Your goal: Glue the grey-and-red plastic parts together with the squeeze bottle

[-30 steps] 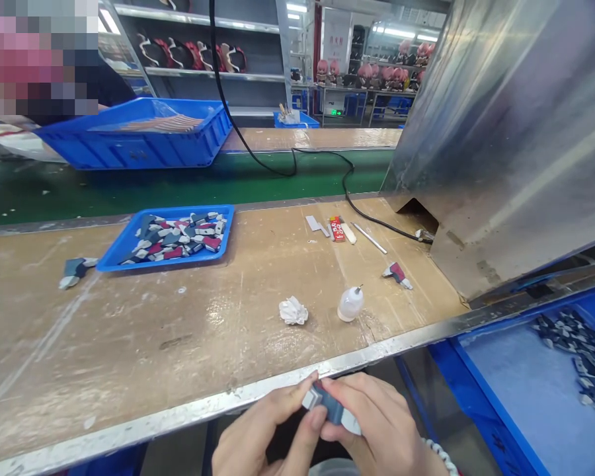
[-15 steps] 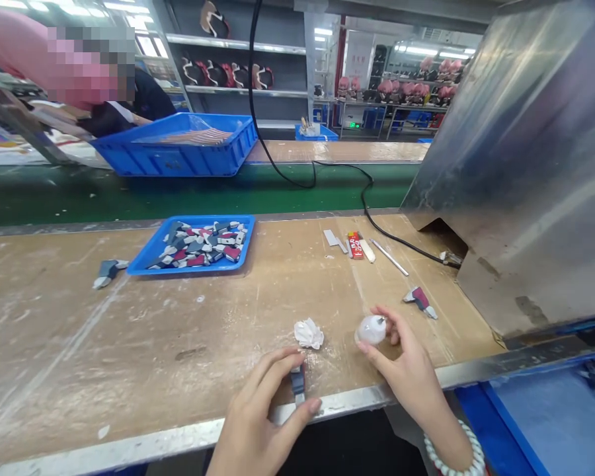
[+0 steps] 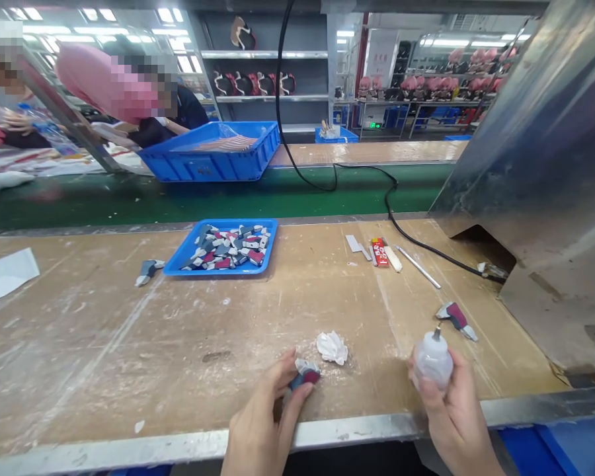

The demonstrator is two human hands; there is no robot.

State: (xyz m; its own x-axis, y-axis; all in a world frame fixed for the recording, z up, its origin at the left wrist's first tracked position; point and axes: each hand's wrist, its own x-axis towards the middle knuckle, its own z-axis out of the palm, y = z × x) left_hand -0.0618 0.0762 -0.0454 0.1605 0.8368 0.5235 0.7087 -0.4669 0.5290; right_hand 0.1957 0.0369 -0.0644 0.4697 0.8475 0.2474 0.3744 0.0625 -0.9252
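A long wooden workbench [image 3: 79,330] fills the view, with a green conveyor belt [image 3: 178,195] behind it and a steel hood [image 3: 540,165] at the right. Beyond the belt, a co-worker [image 3: 168,112] leans near a large blue crate [image 3: 208,165], and shelves [image 3: 262,73] stand further back. On the bench sit a shallow blue tray [image 3: 218,272] heaped with small blue, white and red pieces [image 3: 228,253], a black cable [image 3: 426,248], a metal rod [image 3: 417,266] and a small red box [image 3: 379,252]. A crumpled tissue [image 3: 332,348] lies between the hands, and a loose piece [image 3: 456,318] lies just beyond the right hand.

Both hands work near the bench's front edge. The left hand [image 3: 260,416] has its fingers closed in a pinch around a small piece [image 3: 305,375]. The right hand [image 3: 456,416] has its fingers curled around a squeeze bottle [image 3: 432,360], which stands nearly upright with its metal nozzle up.

A firm pinch should keep the piece steady, and an upright bottle keeps the nozzle clear of the bench. The held piece shows dark blue and red with a white end, though the fingers hide much of it.
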